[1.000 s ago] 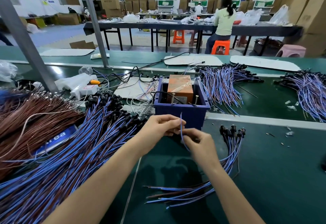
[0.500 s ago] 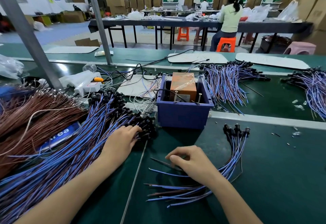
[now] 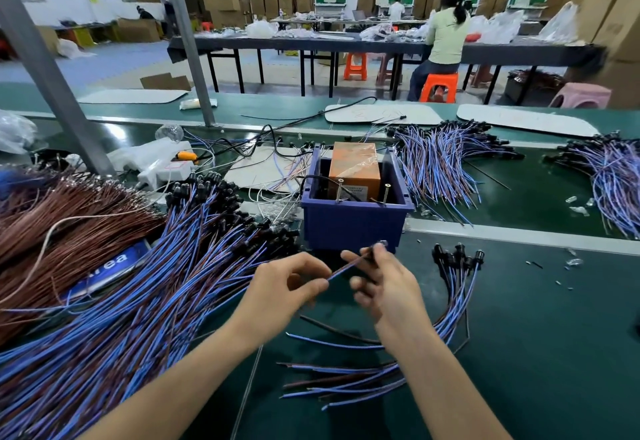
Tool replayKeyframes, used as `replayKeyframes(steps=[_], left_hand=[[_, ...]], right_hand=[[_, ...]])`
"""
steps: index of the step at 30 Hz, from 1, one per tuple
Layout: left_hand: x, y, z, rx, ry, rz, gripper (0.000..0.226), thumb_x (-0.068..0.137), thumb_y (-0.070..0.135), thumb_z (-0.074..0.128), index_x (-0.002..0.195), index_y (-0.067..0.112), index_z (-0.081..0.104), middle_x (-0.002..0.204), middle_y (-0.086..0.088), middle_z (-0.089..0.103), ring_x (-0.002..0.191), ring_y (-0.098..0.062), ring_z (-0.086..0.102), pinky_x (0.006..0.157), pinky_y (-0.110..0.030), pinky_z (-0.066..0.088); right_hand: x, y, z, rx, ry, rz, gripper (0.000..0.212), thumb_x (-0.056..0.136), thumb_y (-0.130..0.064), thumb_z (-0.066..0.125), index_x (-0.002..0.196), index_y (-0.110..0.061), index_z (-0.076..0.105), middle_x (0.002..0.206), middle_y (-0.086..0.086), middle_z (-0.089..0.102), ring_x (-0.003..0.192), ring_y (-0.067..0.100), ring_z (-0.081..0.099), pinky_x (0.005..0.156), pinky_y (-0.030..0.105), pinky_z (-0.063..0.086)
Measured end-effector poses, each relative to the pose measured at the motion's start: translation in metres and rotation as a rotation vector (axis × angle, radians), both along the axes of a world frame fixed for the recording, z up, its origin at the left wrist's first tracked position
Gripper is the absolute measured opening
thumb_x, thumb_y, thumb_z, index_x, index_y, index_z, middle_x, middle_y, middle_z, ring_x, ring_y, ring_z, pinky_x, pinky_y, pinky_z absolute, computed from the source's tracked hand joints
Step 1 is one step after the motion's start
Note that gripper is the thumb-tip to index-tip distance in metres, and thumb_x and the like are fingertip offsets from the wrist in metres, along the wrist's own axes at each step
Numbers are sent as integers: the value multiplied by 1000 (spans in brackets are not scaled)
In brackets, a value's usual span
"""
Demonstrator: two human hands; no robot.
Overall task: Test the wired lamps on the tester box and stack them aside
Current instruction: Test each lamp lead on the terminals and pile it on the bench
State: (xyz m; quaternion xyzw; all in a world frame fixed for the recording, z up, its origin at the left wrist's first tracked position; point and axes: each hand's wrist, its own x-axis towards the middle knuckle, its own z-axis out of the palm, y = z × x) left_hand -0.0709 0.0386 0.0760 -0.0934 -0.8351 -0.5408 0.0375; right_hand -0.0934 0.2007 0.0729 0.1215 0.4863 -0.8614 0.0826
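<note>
Both hands are up just in front of the tester box (image 3: pixel 353 228); the left hand (image 3: pixel 287 290) pinches the wire end of one wired lamp (image 3: pixel 346 266) between thumb and curled fingers; the right hand (image 3: pixel 384 284) grips its bulb end, fingers bent round it; the tested stack (image 3: pixel 457 287) lies right of the box, the big pile (image 3: pixel 156 284) left.

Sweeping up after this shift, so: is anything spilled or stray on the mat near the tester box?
Yes. Small clear and dark scraps lie scattered on the green mat right of the blue tester box; more clear bits sit beyond the rail.
</note>
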Motion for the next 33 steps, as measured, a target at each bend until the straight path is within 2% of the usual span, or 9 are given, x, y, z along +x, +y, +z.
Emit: replayKeyframes(steps=[4, 8, 12, 14, 17, 19, 21, 23, 33], left_hand=[[5, -29, -4, -161, -109, -63, 11, 84, 13, 71, 80, 22, 72, 58, 10, 61, 49, -2, 48, 52, -14, 38], [10, -54, 3, -259, -142, -61, 11, 84, 16, 71, 81, 26, 74, 64, 11, 69, 51, 2, 50, 53, -10, 37], [12, -52, 13, -243, -121, -71, 13, 84, 12, 71, 83, 24, 76, 67, 11, 70, 55, 4, 56, 57, -7, 39], [13, -43, 19, -191, -117, -105, 11, 84, 8, 70, 84, 18, 76, 63, 13, 68, 54, 4, 55, 56, -5, 39], [13, -29, 28, -75, -129, -130, 10, 81, 6, 73, 82, 15, 76, 68, -1, 70, 58, -5, 57, 60, -15, 47], [9, -19, 34, -8, -113, -139, 9, 80, 5, 73, 81, 13, 76, 65, -3, 68, 57, -8, 57, 60, -17, 48], [3, -8, 38, 68, -93, -129, 7, 80, 3, 72, 81, 10, 75, 63, -2, 67, 56, -8, 56, 59, -17, 48], [-5, 3, 40, 163, -80, -102, 9, 81, 1, 70, 82, 9, 74, 62, 2, 66, 55, -7, 54, 58, -16, 48], [-41, 45, 19, 440, -230, 146, 12, 91, 6, 60, 86, 13, 69, 72, 1, 68, 57, -3, 58, 55, -14, 46]], right_hand=[[-21, 51, 3, -98, -53, -222, 26, 101, -31, 43, 84, -14, 54, 57, 4, 62, 32, 6, 42, 31, 13, 30], [-40, 101, 4, 196, -41, -321, 22, 101, -30, 45, 97, -14, 61, 62, 3, 46, 28, 3, 32, 32, 9, 22], [-50, 114, 9, 578, -5, -313, 23, 98, -22, 53, 110, -8, 66, 63, 7, 51, 31, 3, 37, 37, 13, 28], [-49, 109, 13, 925, 34, -165, 34, 96, -19, 56, 126, -4, 59, 86, 14, 64, 57, 14, 54, 57, 25, 45], [-38, 89, 19, 1460, 142, -87, 55, 93, -23, 60, 142, -8, 42, 130, 18, 51, 112, 30, 52, 96, 36, 39], [-21, 66, 28, 1337, 351, -117, 50, 90, -22, 64, 138, -15, 50, 120, 4, 58, 103, 25, 59, 93, 34, 43], [-5, 41, 35, 1001, 463, 81, 32, 89, -16, 65, 121, -19, 64, 93, -9, 71, 67, 16, 66, 65, 26, 54], [4, 22, 34, 758, 509, 244, 21, 91, -9, 61, 108, -16, 71, 76, -4, 74, 53, 15, 63, 51, 22, 50], [-12, 9, 1, 711, 414, -133, 23, 87, 0, 64, 83, -22, 68, 66, -2, 70, 50, 10, 63, 51, 20, 51]])
